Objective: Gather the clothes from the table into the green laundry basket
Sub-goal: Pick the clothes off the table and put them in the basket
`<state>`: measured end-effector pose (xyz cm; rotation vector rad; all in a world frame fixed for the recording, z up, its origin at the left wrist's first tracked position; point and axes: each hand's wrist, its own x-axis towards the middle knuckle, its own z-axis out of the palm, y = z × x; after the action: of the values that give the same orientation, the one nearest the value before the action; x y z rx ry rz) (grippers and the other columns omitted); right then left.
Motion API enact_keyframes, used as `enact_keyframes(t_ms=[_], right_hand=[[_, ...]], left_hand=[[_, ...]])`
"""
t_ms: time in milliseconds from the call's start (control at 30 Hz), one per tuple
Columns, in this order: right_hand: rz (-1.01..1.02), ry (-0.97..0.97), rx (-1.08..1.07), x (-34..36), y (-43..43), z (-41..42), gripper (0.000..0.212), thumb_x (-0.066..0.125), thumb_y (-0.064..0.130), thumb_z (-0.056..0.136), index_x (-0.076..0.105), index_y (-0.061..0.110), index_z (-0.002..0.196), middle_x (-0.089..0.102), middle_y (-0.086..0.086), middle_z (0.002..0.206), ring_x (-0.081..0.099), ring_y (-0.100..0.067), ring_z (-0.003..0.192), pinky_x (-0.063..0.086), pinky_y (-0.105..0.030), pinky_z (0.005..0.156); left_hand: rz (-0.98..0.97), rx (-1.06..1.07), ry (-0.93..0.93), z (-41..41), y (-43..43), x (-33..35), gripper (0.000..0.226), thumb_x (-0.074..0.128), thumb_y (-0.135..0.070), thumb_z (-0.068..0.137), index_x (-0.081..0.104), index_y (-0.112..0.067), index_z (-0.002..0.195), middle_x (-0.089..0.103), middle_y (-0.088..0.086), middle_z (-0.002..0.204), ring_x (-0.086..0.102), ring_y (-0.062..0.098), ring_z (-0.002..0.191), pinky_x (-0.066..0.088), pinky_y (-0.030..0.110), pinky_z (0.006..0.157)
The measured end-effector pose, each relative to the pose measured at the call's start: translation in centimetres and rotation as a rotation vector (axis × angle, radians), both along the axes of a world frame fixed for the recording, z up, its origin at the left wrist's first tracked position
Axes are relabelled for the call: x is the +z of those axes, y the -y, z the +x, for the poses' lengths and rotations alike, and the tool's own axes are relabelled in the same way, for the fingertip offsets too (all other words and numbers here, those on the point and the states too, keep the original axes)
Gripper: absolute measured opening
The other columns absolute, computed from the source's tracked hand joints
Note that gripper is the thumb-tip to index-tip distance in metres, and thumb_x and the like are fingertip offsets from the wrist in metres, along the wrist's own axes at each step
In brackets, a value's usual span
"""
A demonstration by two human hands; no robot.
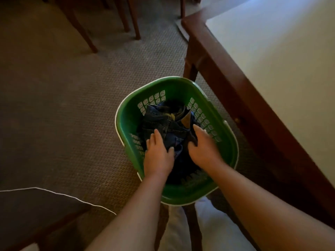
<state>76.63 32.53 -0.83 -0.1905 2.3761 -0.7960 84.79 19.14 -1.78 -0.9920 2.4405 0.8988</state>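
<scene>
The green laundry basket (126,122) stands on the carpet beside the table's corner. Dark blue jeans (168,124) lie bunched inside it. Both my hands are down in the basket on the jeans. My left hand (157,154) lies flat on the denim at the left, fingers together, thumb against a fold. My right hand (204,144) rests on the right side of the pile, its fingers curled over the cloth's edge. The table (272,69) has a pale top in a dark wood frame, and no clothes show on the part in view.
Chair legs (85,31) stand at the upper left on the carpet. A dark chair seat with white piping (54,200) is at the lower left. The table leg (189,69) stands just behind the basket. My legs in light trousers (208,223) are below the basket.
</scene>
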Motion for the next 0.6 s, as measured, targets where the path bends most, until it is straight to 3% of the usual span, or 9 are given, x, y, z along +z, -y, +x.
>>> enact_keyframes(t_ms=[133, 267, 600], right_hand=[[-0.033, -0.084, 0.045, 4.8, -1.4, 2.9, 0.066, 0.049, 0.043, 0.104, 0.021, 0.028, 0.162, 0.022, 0.008, 0.168, 0.012, -0.015, 0.157, 0.024, -0.048, 0.125], [0.052, -0.203, 0.048, 7.9, -3.1, 5.8, 0.071, 0.023, 0.069, 0.102, 0.019, 0.031, 0.162, 0.022, 0.008, 0.168, 0.011, -0.016, 0.157, 0.019, -0.052, 0.125], [0.159, -0.208, 0.09, 13.4, -5.1, 9.2, 0.08, 0.01, 0.079, 0.095, 0.004, 0.037, 0.163, 0.003, 0.004, 0.172, -0.004, -0.022, 0.158, 0.002, -0.054, 0.126]], left_hand=[[-0.045, -0.089, -0.118, 1.0, 0.3, 4.8, 0.079, 0.047, -0.049, 0.105, 0.005, -0.022, 0.165, 0.012, 0.005, 0.173, 0.009, 0.028, 0.159, 0.025, 0.053, 0.125], [-0.084, -0.203, -0.161, 2.1, -0.3, 8.9, 0.074, 0.04, -0.054, 0.106, 0.006, -0.025, 0.166, 0.01, 0.003, 0.173, 0.002, 0.025, 0.16, 0.011, 0.053, 0.128], [-0.201, -0.444, -0.124, 2.7, 0.1, 15.2, 0.075, 0.038, -0.058, 0.105, 0.003, -0.03, 0.166, -0.001, 0.004, 0.174, -0.011, 0.025, 0.159, -0.002, 0.058, 0.126]])
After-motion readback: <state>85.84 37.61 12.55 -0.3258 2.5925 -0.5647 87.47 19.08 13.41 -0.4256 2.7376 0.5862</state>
